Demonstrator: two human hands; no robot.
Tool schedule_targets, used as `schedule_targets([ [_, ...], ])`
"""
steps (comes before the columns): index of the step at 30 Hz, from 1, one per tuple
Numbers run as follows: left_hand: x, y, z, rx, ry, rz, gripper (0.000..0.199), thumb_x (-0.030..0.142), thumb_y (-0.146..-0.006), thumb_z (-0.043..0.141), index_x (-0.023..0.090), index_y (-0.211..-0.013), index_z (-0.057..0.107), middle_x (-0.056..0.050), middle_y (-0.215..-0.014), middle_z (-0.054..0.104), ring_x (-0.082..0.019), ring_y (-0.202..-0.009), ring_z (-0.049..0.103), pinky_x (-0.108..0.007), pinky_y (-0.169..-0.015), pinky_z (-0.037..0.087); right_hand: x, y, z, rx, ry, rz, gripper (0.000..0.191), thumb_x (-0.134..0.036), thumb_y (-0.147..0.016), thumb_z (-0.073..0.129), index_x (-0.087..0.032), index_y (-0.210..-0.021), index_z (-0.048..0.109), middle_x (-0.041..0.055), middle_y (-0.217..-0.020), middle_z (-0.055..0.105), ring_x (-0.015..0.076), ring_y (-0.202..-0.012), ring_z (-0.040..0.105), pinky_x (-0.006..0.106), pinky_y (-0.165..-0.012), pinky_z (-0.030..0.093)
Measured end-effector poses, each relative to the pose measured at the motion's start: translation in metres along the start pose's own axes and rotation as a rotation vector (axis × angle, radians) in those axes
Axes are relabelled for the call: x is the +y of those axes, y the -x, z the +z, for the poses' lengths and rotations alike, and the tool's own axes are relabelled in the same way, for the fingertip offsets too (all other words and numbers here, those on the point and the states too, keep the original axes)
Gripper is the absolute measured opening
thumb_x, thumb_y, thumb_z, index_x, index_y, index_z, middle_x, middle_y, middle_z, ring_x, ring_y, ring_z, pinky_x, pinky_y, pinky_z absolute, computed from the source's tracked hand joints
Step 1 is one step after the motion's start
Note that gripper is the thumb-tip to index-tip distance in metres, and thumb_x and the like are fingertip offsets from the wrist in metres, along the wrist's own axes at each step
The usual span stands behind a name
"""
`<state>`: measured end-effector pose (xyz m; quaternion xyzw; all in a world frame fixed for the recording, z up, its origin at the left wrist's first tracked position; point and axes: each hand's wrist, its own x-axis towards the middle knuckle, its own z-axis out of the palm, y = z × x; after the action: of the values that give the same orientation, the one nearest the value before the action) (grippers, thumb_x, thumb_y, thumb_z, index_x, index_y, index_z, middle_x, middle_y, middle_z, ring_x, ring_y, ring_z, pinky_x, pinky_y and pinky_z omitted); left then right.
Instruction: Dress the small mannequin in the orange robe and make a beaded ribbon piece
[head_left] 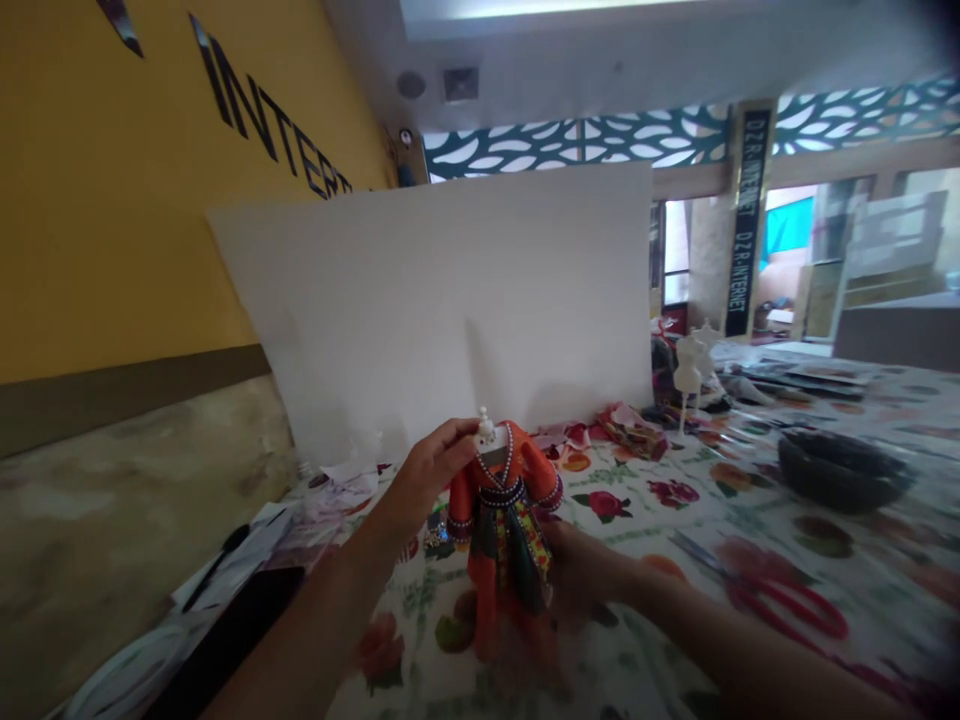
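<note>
A small white dress form [485,434] with a knobbed neck stands upright in front of me, wearing an orange doll outfit [501,490]. The outfit has long sleeves, beaded white trim at the neckline and cuffs, a dark beaded waist and a dark green and floral-patterned lower part over orange legs. My left hand [431,470] grips the form at its shoulder and neck, thumb in front. At the lower right side of the outfit, my right hand [581,565] is closed around the skirt, with its fingers mostly hidden behind the cloth.
Red-handled scissors [780,598] and a dark bowl [844,470] lie to the right on the floral tablecloth [622,540]. Another white dress form [686,372] stands farther back near fabric scraps [634,430]. A white board [450,310] rises behind; a black flat object [232,635] lies left.
</note>
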<state>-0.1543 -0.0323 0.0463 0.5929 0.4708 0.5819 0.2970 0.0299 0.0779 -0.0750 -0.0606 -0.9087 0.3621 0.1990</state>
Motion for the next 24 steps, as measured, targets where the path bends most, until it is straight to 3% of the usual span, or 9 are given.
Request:
schedule_targets([
  [3, 0.008, -0.009, -0.007, 0.037, 0.008, -0.019, 0.042, 0.057, -0.091, 0.056, 0.019, -0.103, 0.072, -0.006, -0.108, 0.073, -0.023, -0.105, 0.063, -0.033, -0.095, 0.045, -0.005, 0.000, -0.001, 0.001, -0.019, -0.002, 0.023, -0.016, -0.068, 0.067, -0.018, -0.091, 0.069, 0.0013, -0.092, 0.072, 0.0199, -0.086, 0.063, 0.024, -0.077, 0.052],
  [5, 0.016, -0.014, -0.010, 0.023, -0.050, -0.044, 0.036, 0.052, -0.089, 0.061, 0.019, -0.096, 0.073, -0.005, -0.102, 0.073, -0.022, -0.100, 0.063, -0.032, -0.093, 0.045, -0.007, 0.000, -0.001, 0.008, -0.022, 0.000, 0.024, -0.016, -0.069, 0.065, -0.018, -0.093, 0.069, 0.0015, -0.093, 0.072, 0.0202, -0.088, 0.063, 0.025, -0.080, 0.052],
  [8, 0.031, -0.022, -0.012, -0.082, -0.190, -0.094, 0.026, 0.042, -0.083, 0.069, 0.018, -0.089, 0.073, -0.004, -0.092, 0.072, -0.020, -0.091, 0.062, -0.030, -0.087, 0.044, -0.004, -0.001, 0.000, 0.002, -0.021, -0.005, 0.027, -0.016, -0.068, 0.064, -0.018, -0.095, 0.069, 0.0020, -0.096, 0.072, 0.0209, -0.091, 0.063, 0.025, -0.083, 0.052],
  [13, 0.051, -0.039, -0.015, -0.241, -0.287, -0.163, 0.028, 0.041, -0.084, 0.061, 0.017, -0.086, 0.074, -0.006, -0.091, 0.070, -0.021, -0.090, 0.061, -0.032, -0.086, 0.043, 0.007, -0.001, 0.002, -0.010, -0.023, 0.011, 0.031, -0.016, -0.061, 0.067, -0.017, -0.091, 0.069, 0.0019, -0.094, 0.072, 0.0225, -0.092, 0.061, 0.026, -0.083, 0.052],
  [19, 0.052, -0.054, -0.017, -0.379, -0.324, -0.156, 0.028, 0.026, -0.080, 0.054, 0.022, -0.096, 0.076, -0.004, -0.101, 0.070, -0.020, -0.097, 0.059, -0.031, -0.087, 0.043, 0.010, 0.000, 0.005, 0.012, -0.093, 0.050, 0.043, -0.012, -0.047, 0.073, -0.018, -0.089, 0.066, 0.0006, -0.090, 0.071, 0.0222, -0.085, 0.060, 0.026, -0.080, 0.052],
  [24, 0.051, -0.054, -0.015, -0.434, -0.380, -0.111, 0.029, 0.023, -0.081, 0.050, 0.021, -0.094, 0.076, -0.005, -0.099, 0.071, -0.020, -0.093, 0.060, -0.031, -0.084, 0.042, 0.009, 0.002, 0.003, -0.012, -0.157, 0.104, 0.048, -0.011, -0.048, 0.072, -0.018, -0.095, 0.066, -0.0012, -0.091, 0.069, 0.0182, -0.080, 0.057, 0.023, -0.073, 0.051],
])
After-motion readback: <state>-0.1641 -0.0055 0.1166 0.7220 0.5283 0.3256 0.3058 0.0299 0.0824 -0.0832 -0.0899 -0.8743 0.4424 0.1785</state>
